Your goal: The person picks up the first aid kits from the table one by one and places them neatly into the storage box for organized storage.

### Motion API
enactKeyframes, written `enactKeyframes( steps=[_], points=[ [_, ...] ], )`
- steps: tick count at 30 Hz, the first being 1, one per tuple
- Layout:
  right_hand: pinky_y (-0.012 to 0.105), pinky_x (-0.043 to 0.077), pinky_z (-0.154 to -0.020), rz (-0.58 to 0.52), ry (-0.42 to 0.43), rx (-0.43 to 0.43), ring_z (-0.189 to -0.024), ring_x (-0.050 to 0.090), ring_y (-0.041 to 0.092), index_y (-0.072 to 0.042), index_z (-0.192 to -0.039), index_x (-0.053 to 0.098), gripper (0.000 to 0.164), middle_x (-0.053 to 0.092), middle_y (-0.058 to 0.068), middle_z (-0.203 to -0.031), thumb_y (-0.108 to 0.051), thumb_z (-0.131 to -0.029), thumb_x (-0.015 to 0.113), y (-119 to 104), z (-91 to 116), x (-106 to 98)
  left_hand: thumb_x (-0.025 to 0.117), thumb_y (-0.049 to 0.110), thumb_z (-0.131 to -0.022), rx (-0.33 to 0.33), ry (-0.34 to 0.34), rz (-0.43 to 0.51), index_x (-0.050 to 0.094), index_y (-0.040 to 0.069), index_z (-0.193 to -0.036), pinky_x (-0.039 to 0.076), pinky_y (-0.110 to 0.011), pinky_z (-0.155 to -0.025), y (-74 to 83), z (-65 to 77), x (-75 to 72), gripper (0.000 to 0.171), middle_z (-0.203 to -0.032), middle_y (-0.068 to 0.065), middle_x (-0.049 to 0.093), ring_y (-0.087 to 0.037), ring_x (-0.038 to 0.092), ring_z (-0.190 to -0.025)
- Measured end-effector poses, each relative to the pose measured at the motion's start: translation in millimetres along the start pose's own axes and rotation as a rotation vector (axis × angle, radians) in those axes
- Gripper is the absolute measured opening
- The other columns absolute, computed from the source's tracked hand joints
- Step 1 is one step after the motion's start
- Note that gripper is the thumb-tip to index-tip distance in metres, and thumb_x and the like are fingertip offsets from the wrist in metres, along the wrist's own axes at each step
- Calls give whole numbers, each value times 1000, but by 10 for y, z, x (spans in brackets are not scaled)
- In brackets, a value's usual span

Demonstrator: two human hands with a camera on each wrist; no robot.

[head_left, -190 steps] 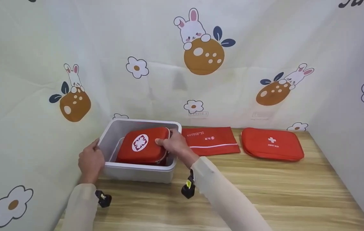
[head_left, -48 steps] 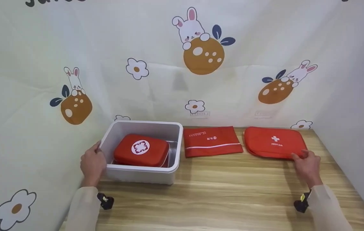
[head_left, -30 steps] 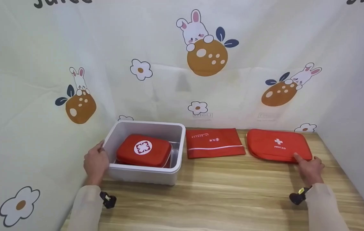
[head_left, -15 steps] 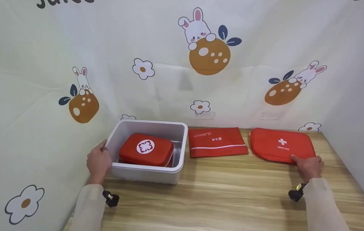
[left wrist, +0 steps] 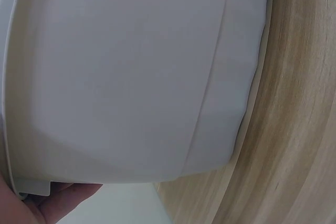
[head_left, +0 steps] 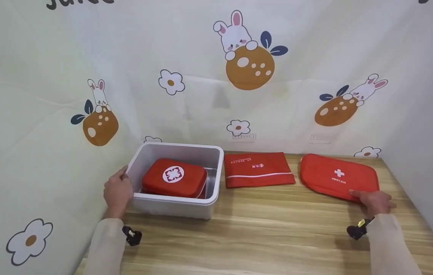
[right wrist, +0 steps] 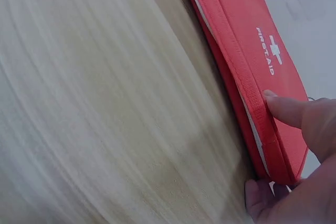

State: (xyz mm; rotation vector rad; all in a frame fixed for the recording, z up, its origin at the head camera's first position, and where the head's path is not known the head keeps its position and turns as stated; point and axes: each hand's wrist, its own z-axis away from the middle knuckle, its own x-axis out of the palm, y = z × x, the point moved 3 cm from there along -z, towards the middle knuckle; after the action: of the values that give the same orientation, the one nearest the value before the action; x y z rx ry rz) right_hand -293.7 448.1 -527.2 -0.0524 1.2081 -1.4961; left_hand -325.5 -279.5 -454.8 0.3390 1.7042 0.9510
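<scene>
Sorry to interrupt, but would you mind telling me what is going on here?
A person's right hand pinches the near right corner of the FIRST AID pouch. The left hand grips the left edge of the gray bin, with a red case already inside. A flat red pouch lies on the table between the two.

A bag [head_left: 329,173] that says FIRST AID
It has 1 white cross [head_left: 339,173] over the words. The case [head_left: 191,179] wears 1 round red and white sign [head_left: 173,174]. The pouch [head_left: 247,168] has white print too small to read. A cut-off word on the wall [head_left: 201,107] looks like "Juice".
</scene>
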Motion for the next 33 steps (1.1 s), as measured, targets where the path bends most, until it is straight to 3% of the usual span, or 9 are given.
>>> enactKeyframes(
  steps=[6,12,16,18,23,26,29,31,33],
  points=[
    [54,30,-120,-66,1,12,-143,19,49,9,-153,-4,105,11,37,-159,-41,-91,65,-13,30,-39,29,15,-103,28,32,-10,48,6,-147,44,-62,-104,4,11,-12,49,-148,-26,47,-49,50,-132],
    [49,24,-125,-173,-13,4,-142,24,43,9,-155,1,99,14,29,-164,-36,-93,65,-39,-12,-164,31,15,-103,47,38,20,49,6,-147,46,-61,-98,42,9,-3,49,-148,-26,47,-48,52,-130],
    [42,32,-121,-294,-88,0,-139,32,35,6,-158,9,93,22,22,-163,-28,-93,66,-39,-63,-231,31,15,-103,45,44,11,50,7,-147,46,-62,-99,37,9,-7,48,-148,-25,47,-48,51,-131],
    [37,45,-112,-348,-118,14,-132,39,32,5,-158,13,88,29,21,-157,-23,-93,66,-18,-86,-255,31,15,-103,43,41,-1,50,6,-147,46,-62,-100,26,13,-7,48,-148,-25,47,-48,50,-132],
    [28,60,-84,-388,-116,25,-98,57,19,6,-156,21,79,41,17,-136,-24,-95,61,8,-126,-321,30,15,-104,35,34,-4,49,6,-147,45,-62,-102,-5,14,-1,48,-148,-25,46,-48,49,-133],
    [30,57,-92,-410,-140,35,-95,59,17,0,-159,19,78,40,18,-146,-31,-98,57,-4,-132,-330,29,16,-104,18,31,6,48,7,-148,42,-62,-106,-26,11,3,49,-149,-25,45,-47,47,-136],
    [34,50,-105,-480,-207,64,-100,58,16,-9,-161,15,78,51,10,-137,-34,-100,55,-19,-100,-348,29,16,-104,6,17,11,46,8,-149,40,-62,-109,-39,10,12,49,-150,-24,45,-47,46,-137],
    [35,51,-105,-527,-267,74,-94,60,14,-11,-159,24,69,63,4,-112,-29,-100,55,-20,-76,-372,29,16,-104,11,20,11,47,7,-148,40,-62,-109,-40,9,9,49,-150,-24,45,-47,46,-137],
    [35,55,-100,-555,-333,51,-85,63,10,-10,-146,39,50,63,-7,-86,-21,-100,54,-14,-61,-403,30,16,-103,20,29,10,49,7,-148,42,-63,-106,-33,13,4,49,-149,-25,47,-48,48,-134]
  ],
)
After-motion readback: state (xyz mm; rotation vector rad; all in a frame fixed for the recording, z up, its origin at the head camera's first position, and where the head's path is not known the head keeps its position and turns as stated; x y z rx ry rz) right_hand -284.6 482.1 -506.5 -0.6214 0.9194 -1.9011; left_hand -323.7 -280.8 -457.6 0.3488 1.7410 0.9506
